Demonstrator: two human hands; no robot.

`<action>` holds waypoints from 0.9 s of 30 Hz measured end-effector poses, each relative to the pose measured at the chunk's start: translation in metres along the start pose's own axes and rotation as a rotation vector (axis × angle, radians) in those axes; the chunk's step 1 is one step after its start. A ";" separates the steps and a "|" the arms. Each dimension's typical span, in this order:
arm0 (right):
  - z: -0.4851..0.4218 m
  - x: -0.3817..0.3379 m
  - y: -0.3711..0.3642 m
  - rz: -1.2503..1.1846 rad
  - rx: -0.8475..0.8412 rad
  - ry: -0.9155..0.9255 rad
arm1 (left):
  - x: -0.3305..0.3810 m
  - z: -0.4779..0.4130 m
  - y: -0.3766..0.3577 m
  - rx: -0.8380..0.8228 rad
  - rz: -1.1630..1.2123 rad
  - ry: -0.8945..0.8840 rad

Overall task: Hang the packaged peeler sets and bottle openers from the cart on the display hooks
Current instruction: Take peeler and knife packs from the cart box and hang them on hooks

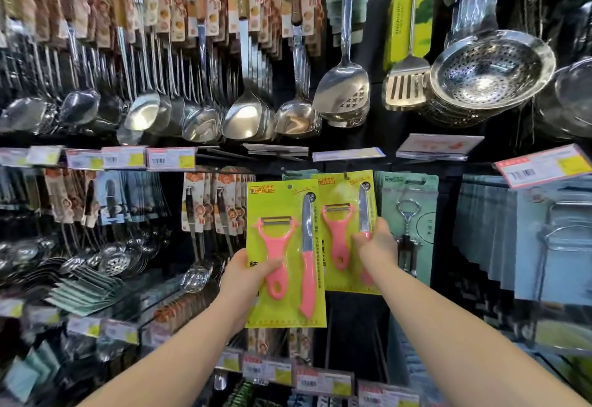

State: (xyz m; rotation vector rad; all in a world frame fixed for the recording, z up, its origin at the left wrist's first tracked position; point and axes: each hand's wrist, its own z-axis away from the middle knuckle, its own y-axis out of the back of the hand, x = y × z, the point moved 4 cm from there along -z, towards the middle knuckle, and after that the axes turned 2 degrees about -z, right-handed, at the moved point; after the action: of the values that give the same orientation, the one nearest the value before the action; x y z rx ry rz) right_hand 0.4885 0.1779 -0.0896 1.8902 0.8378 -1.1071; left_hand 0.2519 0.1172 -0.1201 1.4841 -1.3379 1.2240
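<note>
Presently, left peeler set (288, 310): yellow-green card carrying a pink peeler and a pink-handled knife. It is held upright in front of the display, lower than the neighbouring set, and its right edge overlaps that set's left edge.
Left hand (246, 275): grips the lower left edge of the left peeler set. The thumb is curled over the card front onto the peeler handle. The fingers are behind the card and hidden.
Right peeler set (354, 224): same card and contents, positioned higher and against the display. A dark hook tip (346, 176) shows at its top hang hole; whether the card is fully seated cannot be told.
Right hand (376, 243): grips the right edge of the right peeler set at mid-height, with the thumb on the front over the knife handle and the fingers wrapped round the edge.
Bottle opener pack (408, 214): teal card with a metal opener, hanging just right of the right peeler set and partly behind the right hand.
Price labels (169, 158): row on the rail above the lower hooks.
Ladles (246, 112): hanging in rows above the rail, left and centre.
Slotted turner (405, 86): hanging above, right of centre.
Strainers (490, 70): perforated steel, stacked, upper right.
</note>
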 end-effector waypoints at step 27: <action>0.031 -0.007 0.030 -0.049 0.029 0.280 | 0.007 -0.020 -0.082 -0.110 -0.075 -0.089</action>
State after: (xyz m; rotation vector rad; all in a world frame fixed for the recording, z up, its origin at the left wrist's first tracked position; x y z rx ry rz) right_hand 0.4980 0.1360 -0.0843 2.0897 1.0321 -0.8986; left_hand 0.3293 0.1463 -0.1040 1.5119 -1.3722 1.0316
